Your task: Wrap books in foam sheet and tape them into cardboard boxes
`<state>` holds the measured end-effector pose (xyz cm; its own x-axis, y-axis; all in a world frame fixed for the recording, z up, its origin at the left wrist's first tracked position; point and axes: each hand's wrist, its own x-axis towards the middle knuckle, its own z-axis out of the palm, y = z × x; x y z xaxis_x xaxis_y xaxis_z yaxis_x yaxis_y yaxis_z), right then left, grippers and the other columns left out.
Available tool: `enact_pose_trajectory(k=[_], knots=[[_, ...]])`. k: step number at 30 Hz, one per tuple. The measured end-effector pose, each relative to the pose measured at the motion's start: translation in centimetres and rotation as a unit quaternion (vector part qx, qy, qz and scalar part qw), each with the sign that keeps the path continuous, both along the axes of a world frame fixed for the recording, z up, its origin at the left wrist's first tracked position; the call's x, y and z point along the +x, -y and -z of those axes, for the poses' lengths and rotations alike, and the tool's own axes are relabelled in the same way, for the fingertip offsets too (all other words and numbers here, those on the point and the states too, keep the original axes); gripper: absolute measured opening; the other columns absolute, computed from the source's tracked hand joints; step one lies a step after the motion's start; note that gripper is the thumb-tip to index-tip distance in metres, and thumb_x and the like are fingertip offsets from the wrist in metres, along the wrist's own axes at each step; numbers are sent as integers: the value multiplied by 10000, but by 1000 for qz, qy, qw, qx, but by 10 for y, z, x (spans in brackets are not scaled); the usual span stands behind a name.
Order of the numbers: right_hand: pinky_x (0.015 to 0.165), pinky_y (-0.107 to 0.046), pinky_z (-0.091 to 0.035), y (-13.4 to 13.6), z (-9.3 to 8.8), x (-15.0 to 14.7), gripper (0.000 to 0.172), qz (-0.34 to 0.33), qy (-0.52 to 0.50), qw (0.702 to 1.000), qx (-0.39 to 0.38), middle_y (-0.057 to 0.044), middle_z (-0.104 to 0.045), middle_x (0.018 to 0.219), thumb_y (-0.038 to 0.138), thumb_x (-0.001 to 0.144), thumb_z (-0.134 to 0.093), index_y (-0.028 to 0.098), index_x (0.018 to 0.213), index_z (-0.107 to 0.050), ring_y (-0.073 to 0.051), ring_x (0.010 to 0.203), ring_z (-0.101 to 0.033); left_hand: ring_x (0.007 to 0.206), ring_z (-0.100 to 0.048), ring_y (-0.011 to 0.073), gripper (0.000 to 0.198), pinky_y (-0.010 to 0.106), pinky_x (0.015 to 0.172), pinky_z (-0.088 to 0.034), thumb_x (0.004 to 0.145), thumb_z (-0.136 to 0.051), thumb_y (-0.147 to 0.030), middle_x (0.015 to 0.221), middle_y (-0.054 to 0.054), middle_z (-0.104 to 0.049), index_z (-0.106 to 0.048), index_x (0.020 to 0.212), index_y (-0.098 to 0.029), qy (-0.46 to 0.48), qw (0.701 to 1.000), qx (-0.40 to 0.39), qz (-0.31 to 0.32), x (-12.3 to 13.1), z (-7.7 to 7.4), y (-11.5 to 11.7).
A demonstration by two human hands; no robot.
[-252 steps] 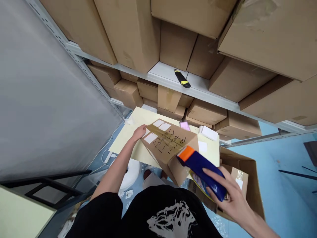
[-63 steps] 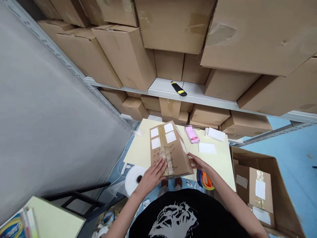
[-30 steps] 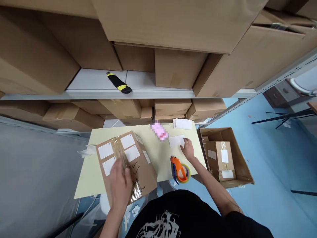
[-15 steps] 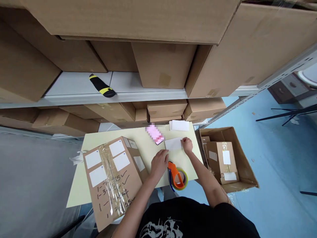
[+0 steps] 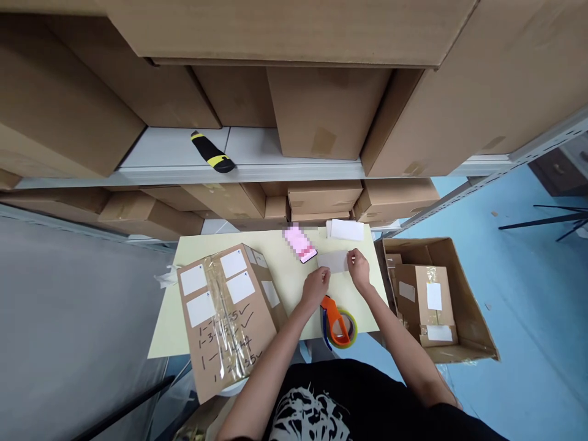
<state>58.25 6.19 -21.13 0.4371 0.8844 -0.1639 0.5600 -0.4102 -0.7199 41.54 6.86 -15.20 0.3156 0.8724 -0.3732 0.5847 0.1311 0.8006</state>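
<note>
White paper [image 5: 334,261]; right hand [image 5: 359,269] pinching right edge; left hand [image 5: 315,286] at near edge, fingers bunched, grip unclear.

The box [image 5: 250,321] is matt cardboard (its tape [image 5: 221,318] glossy), the sheet [image 5: 333,261] smooth paper, the dispenser [image 5: 333,312] plastic.

A thin, whitish rectangular sheet [image 5: 334,261] — plain on the side that shows — extends lengthwise from left to right over the cream tabletop [image 5: 278,245]
</note>
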Motion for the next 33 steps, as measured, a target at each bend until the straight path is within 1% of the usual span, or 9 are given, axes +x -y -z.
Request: enact_pose_trajectory(k=[4,8,14,17,21,23,26,30,33], knots=[[701,-333,-475,5,-22,-31,226,-46,-80,995,28,-67,-649,834,365,890,-373,212,901,-539,-203,754,-605,915,-661,175,293,276,771,-505,892,-465,-367,1059,85,-688,-586,1082,-180,67,995,-36,-71,11,9,-8],[730,-313,-506,11,-34,-58,244,-115,-156,980,36,-44,-683,875,397,875,-402,226,881,-577,-186,795,-639,814,-657,190,326,287,709,-501,868,-472,-446,904,88,-690,-598,947,-156,80,981,-53,-167,-1,20,-13],[827,-372,-503,10,-20,-41,335,-107,-175,978,28,-103,-639,1106,349,893,-310,210,1072,-557,-200,962,-628,763,-628,207,294,321,697,-486,824,-483,-423,767,60,-662,-585,808,-148,73,962,-51,-258,-50,26,-11],[944,-424,-438,-1,-11,-32,360,-141,-166,976,25,-100,-595,1214,306,843,-413,233,1167,-552,-219,1100,-568,757,-637,208,274,315,696,-488,788,-513,-404,778,58,-678,-604,804,-146,88,963,-47,-251,-68,16,-13],[1118,-466,-198,-22,-12,-38,367,-230,-161,959,34,-53,-505,1365,258,765,-579,266,1131,-616,-239,1352,-328,758,-644,215,258,311,682,-498,768,-537,-380,790,65,-693,-620,820,-141,87,968,-33,-233,-81,2,-19],[1131,-480,-138,-31,-14,-41,285,-269,-165,948,28,-39,-585,1276,248,757,-607,266,1037,-660,-243,1329,-368,756,-648,215,239,316,680,-504,784,-516,-349,803,68,-696,-619,835,-140,75,972,-20,-222,-85,-3,-21],[1095,-475,-227,-38,-16,-39,164,-302,-179,936,9,-21,-692,1035,271,802,-567,255,921,-679,-224,1096,-572,811,-654,226,200,347,739,-511,801,-488,-249,857,81,-693,-615,907,-137,43,977,9,-210,-88,-9,-20],[900,-408,-432,-38,-22,-26,205,-301,-195,933,-21,-33,-689,934,331,848,-491,231,893,-663,-216,919,-613,1205,-499,268,442,433,1019,-376,766,-492,-94,1233,126,-580,-527,1203,-148,-4,978,91,-186,-82,-22,-16],[882,-379,-430,-37,-31,-20,182,-300,-203,932,-33,-41,-674,940,327,821,-524,220,883,-659,-217,936,-598,1348,-324,258,511,434,1124,-238,791,-489,-79,1419,97,-427,-482,1292,-181,-68,977,203,1,-67,-29,-19]])
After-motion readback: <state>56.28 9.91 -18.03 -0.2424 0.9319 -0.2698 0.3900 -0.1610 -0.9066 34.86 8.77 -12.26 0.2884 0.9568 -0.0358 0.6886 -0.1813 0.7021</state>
